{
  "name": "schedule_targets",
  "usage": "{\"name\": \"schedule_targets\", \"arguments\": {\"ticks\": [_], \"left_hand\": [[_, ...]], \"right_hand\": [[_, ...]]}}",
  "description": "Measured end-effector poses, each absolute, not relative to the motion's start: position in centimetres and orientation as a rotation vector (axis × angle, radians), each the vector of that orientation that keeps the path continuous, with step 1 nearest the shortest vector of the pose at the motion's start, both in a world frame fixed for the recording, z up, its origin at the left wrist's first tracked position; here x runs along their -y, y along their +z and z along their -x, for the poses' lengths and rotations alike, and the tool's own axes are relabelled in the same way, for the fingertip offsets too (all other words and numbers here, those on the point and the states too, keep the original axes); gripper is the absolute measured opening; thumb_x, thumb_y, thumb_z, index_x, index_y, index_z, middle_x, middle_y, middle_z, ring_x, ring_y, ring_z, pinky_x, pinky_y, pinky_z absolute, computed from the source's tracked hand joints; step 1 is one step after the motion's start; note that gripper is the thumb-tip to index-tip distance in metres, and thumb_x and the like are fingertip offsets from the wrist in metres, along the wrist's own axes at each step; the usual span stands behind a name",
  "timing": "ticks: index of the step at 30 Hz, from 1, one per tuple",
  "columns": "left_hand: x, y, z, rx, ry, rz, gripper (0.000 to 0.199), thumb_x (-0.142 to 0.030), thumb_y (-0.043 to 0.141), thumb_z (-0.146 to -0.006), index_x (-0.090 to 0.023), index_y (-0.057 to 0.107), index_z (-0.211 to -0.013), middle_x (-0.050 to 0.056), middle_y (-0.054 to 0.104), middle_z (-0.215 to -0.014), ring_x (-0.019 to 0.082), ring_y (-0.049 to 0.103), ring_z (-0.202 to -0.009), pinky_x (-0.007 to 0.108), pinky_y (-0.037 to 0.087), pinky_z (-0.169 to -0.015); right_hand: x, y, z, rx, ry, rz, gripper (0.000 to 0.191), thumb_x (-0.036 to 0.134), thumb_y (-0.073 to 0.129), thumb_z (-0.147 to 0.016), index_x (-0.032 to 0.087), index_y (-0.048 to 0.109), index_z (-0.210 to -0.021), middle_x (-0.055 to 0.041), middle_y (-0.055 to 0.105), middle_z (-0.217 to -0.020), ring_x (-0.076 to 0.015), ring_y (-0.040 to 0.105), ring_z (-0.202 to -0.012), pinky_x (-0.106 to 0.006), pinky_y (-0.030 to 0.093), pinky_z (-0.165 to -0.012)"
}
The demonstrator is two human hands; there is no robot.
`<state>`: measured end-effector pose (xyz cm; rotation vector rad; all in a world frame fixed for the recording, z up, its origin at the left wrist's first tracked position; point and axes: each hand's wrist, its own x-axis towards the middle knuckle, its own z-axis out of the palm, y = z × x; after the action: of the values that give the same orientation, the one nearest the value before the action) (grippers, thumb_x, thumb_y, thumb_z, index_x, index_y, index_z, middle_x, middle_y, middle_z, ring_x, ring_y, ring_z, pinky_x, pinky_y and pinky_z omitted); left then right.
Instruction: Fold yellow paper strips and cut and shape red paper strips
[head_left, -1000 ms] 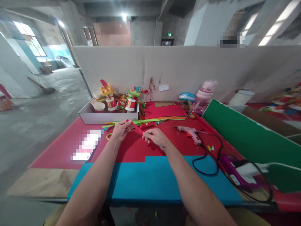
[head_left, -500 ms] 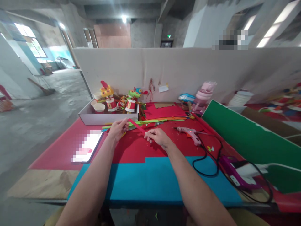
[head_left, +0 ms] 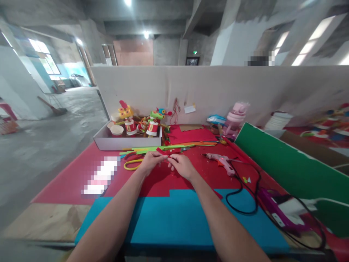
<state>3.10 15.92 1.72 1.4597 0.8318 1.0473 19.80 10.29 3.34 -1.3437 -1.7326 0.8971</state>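
A narrow red paper strip [head_left: 160,150] slants up from between my two hands, over the middle of the red-covered table. My left hand [head_left: 152,162] pinches it with thumb and fingertips. My right hand [head_left: 182,166] is closed on the strip too, its fingertips almost touching the left ones. The fingers hide most of the strip's lower part. Beside my left hand lie scissors with yellow handles [head_left: 132,165], partly covered. Behind the hands are green and orange paper strips [head_left: 188,145]. A pink hot glue gun [head_left: 224,162] rests to the right.
At the back left, a white box [head_left: 128,143] holds paper cups and cup figures. A lit phone [head_left: 102,176] lies left. Blue sheets [head_left: 169,222] cover the front edge. On the right are a black cord, a purple power strip [head_left: 283,211] and a green panel [head_left: 283,171].
My left hand has moved right, bringing both hands together on the red strip, which was stretched between them. The yellow scissor handles now show more fully. The camera view has tilted up slightly.
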Motion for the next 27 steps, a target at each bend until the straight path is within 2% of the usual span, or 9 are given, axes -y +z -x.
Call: {"name": "schedule_targets", "arguments": {"ticks": [3, 6, 8, 11, 15, 20, 27], "left_hand": [[-15.8, 1.8, -3.5, -0.751, 1.113, -1.460, 0.029, -0.036, 0.078, -0.064, -0.014, 0.070, -0.082, -0.002, 0.059, -0.061, 0.007, 0.048, -0.051, 0.021, 0.040, -0.050], [-16.4, 2.0, -2.7, -0.698, 1.249, -1.485, 0.043, -0.029, 0.077, -0.066, -0.020, 0.066, -0.106, 0.000, 0.064, -0.084, 0.007, 0.054, -0.061, 0.021, 0.044, -0.058], [-16.8, 2.1, -2.0, -0.697, 1.281, -1.592, 0.037, -0.027, 0.077, -0.068, -0.019, 0.067, -0.103, 0.002, 0.065, -0.092, 0.008, 0.054, -0.065, 0.022, 0.045, -0.064], [-17.0, 2.3, -1.3, -0.715, 1.271, -1.729, 0.025, -0.027, 0.076, -0.069, -0.017, 0.069, -0.091, 0.003, 0.065, -0.092, 0.009, 0.054, -0.068, 0.023, 0.045, -0.067], [-16.5, 2.8, -1.0, -0.716, 1.275, -1.781, 0.026, -0.029, 0.074, -0.071, -0.019, 0.069, -0.094, 0.004, 0.064, -0.095, 0.012, 0.055, -0.074, 0.024, 0.045, -0.071], [-16.6, 2.7, -1.0, -0.704, 1.167, -1.926, 0.018, -0.029, 0.074, -0.071, -0.018, 0.072, -0.085, 0.006, 0.066, -0.094, 0.017, 0.059, -0.086, 0.026, 0.046, -0.075], [-17.2, 1.7, -1.2, -0.740, 1.092, -1.907, 0.015, -0.029, 0.073, -0.071, -0.016, 0.072, -0.079, 0.006, 0.069, -0.079, 0.016, 0.061, -0.074, 0.026, 0.045, -0.069]], "right_hand": [[-10.4, 3.5, -20.5, 1.779, 0.808, 1.362, 0.031, 0.030, 0.042, -0.092, 0.018, 0.060, -0.070, 0.0026, 0.056, -0.051, -0.0090, 0.048, -0.043, -0.019, 0.037, -0.045], [-10.7, 3.3, -21.3, 1.816, 0.755, 1.373, 0.029, 0.030, 0.042, -0.091, 0.018, 0.063, -0.077, 0.0014, 0.060, -0.059, -0.0096, 0.051, -0.046, -0.019, 0.038, -0.047], [-10.8, 3.3, -21.6, 1.848, 0.711, 1.380, 0.029, 0.031, 0.042, -0.091, 0.018, 0.064, -0.078, 0.0012, 0.060, -0.059, -0.0101, 0.053, -0.049, -0.019, 0.039, -0.050], [-10.7, 3.3, -21.8, 1.901, 0.665, 1.381, 0.028, 0.031, 0.044, -0.090, 0.018, 0.063, -0.075, 0.0021, 0.059, -0.055, -0.0104, 0.054, -0.050, -0.019, 0.038, -0.052], [-10.7, 3.3, -21.8, 1.961, 0.623, 1.351, 0.030, 0.032, 0.044, -0.091, 0.018, 0.064, -0.073, 0.0028, 0.057, -0.050, -0.0109, 0.054, -0.048, -0.020, 0.038, -0.056], [-10.8, 3.1, -21.7, 1.991, 0.659, 1.319, 0.032, 0.032, 0.043, -0.092, 0.019, 0.065, -0.073, 0.0037, 0.056, -0.047, -0.0110, 0.054, -0.047, -0.021, 0.039, -0.057], [-10.8, 2.8, -21.7, 1.993, 0.625, 1.347, 0.032, 0.032, 0.043, -0.093, 0.019, 0.063, -0.071, 0.0037, 0.055, -0.047, -0.0106, 0.053, -0.046, -0.021, 0.037, -0.055]]}}
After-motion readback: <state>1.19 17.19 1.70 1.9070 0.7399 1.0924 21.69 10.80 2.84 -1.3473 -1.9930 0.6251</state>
